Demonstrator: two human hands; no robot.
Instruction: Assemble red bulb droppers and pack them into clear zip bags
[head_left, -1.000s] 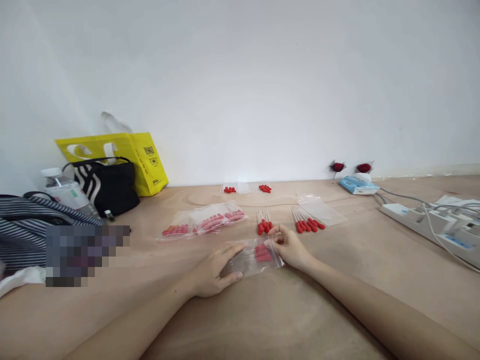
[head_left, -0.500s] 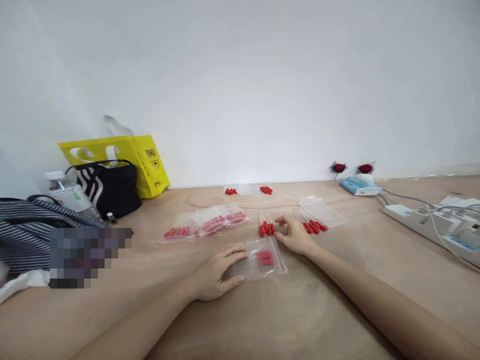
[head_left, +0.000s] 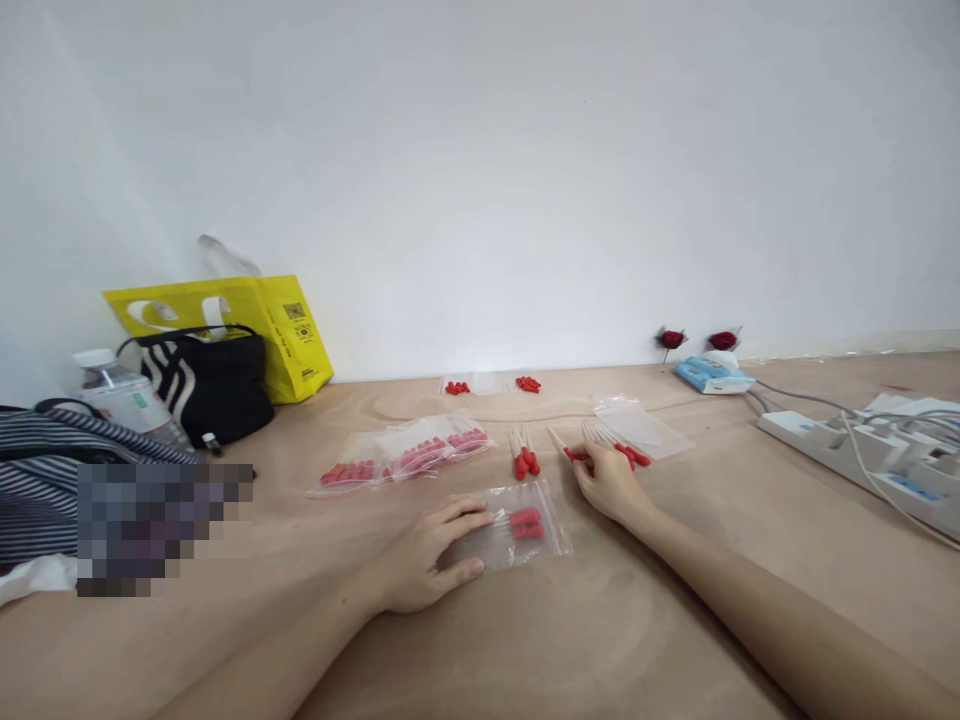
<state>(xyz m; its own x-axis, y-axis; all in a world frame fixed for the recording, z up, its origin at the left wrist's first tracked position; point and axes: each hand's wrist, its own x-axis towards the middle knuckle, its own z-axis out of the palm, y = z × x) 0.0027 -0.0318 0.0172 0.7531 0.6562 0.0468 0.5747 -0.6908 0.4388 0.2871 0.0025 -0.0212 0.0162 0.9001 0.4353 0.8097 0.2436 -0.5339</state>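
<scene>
My left hand (head_left: 431,555) lies on the table with fingers and thumb apart, its fingertips on the left edge of a clear zip bag (head_left: 491,550). Inside that bag are red-ended sticks with thin pale shafts. My right hand (head_left: 609,480) pinches another red-ended stick (head_left: 559,440), whose pale shaft points up and left; the fingers partly hide its red end. Left of it is a small group of loose red-ended sticks (head_left: 526,462). A second loose group of red-ended sticks (head_left: 640,458) lies beside and partly behind my right hand.
Filled zip bags (head_left: 420,452) overlap at centre left. More red-ended pieces (head_left: 457,388) lie by the wall. A flat clear bag (head_left: 656,435), a blue tissue pack (head_left: 712,377) and a power strip (head_left: 885,465) are right. A yellow bag (head_left: 300,350), black bag (head_left: 225,385) and bottle (head_left: 135,400) stand left.
My right hand has moved slightly right, away from the loose middle group, and now pinches one stick. That group looks smaller. My left hand stays on the bag; the view has shifted slightly.
</scene>
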